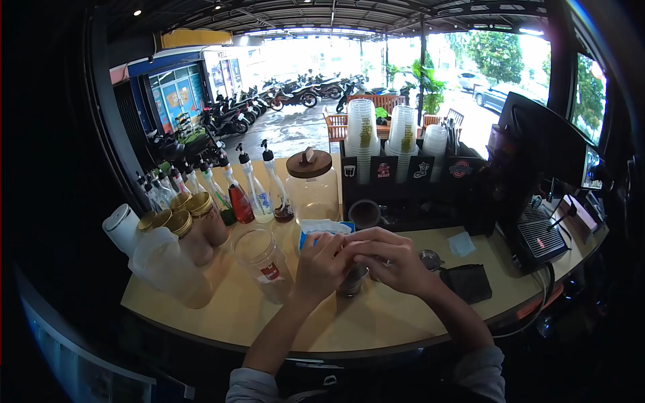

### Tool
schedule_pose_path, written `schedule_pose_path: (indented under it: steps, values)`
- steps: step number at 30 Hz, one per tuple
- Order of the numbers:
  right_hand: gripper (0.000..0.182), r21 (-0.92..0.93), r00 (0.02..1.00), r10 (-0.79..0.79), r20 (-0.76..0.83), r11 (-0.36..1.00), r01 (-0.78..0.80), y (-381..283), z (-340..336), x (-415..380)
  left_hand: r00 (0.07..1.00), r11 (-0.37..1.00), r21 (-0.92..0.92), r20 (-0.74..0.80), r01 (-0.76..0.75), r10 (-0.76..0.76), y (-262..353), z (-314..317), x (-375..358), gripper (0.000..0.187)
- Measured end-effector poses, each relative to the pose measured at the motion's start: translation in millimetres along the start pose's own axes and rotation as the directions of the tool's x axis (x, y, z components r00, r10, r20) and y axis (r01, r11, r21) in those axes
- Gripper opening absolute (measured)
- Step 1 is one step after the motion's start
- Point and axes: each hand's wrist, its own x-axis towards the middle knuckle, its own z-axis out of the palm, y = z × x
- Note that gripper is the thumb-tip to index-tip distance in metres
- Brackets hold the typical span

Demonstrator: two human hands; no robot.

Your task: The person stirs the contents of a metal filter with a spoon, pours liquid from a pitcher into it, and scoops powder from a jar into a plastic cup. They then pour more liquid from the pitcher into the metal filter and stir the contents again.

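My left hand [324,263] and my right hand [390,258] meet above the counter, their fingertips pressed together. Whatever is pinched between them, if anything, is too small to make out. Below the hands stands a small dark metal cup [353,281], partly covered by them. Behind my left hand lies a blue tissue pack [310,236] with white tissue on top. To the left is a clear jar [265,265] with a red label. A small round metal piece [430,260] sits just beyond my right wrist.
Pump bottles [259,195], gold-lidded jars [201,213] and a clear pitcher [168,265] line the left. A wooden-lidded jar [314,191] and stacked cups [363,138] stand behind. A dark cloth [468,283] and an espresso machine [539,235] are at right.
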Motion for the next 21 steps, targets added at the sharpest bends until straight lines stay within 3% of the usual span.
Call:
schedule_pose_path:
  steps: [1, 2, 4, 5, 8, 11, 16, 19, 21]
  values:
    - [0.022, -0.059, 0.988, -0.155, -0.008, 0.986, 0.154, 5, 3, 1, 1.0, 1.0, -0.007, -0.001, 0.015, -0.015, -1, 1, -2, 0.037]
    - [0.022, -0.058, 0.988, -0.156, -0.008, 0.986, 0.155, 8, 3, 0, 1.0, 1.0, -0.006, -0.001, 0.015, -0.015, 0, 0, -3, 0.037]
    - [0.017, -0.074, 0.998, -0.054, -0.031, 0.996, 0.052, 11, 2, -6, 0.933, 0.888, -0.302, 0.02, 0.348, -0.359, 3, 0, -3, 0.065]
    - [0.017, -0.073, 0.998, -0.056, -0.029, 0.996, 0.054, 11, 2, -9, 0.933, 0.887, -0.301, 0.018, 0.349, -0.361, 0, 6, -10, 0.065]
    - [0.015, -0.059, 0.999, 0.046, 0.024, 0.997, -0.045, 13, 0, -20, 0.804, 0.601, -0.544, 0.294, 0.586, -0.517, -9, 29, -31, 0.102]
    - [0.013, -0.045, 0.994, 0.108, -0.006, 0.993, -0.108, 18, -2, -22, 0.728, 0.503, -0.545, 0.355, 0.671, -0.587, -11, 35, -40, 0.101]
    - [0.014, -0.07, 0.999, -0.035, -0.01, 0.997, 0.034, 19, 5, -19, 0.732, 0.527, -0.53, 0.323, 0.665, -0.599, -11, 38, -46, 0.101]
    - [0.015, -0.059, 0.999, 0.053, -0.006, 0.997, -0.053, 19, 3, -22, 0.731, 0.514, -0.543, 0.324, 0.664, -0.601, -12, 38, -48, 0.097]
    - [0.015, -0.059, 0.999, 0.031, 0.007, 0.998, -0.031, 23, 5, -23, 0.731, 0.519, -0.534, 0.333, 0.667, -0.596, -12, 38, -48, 0.096]
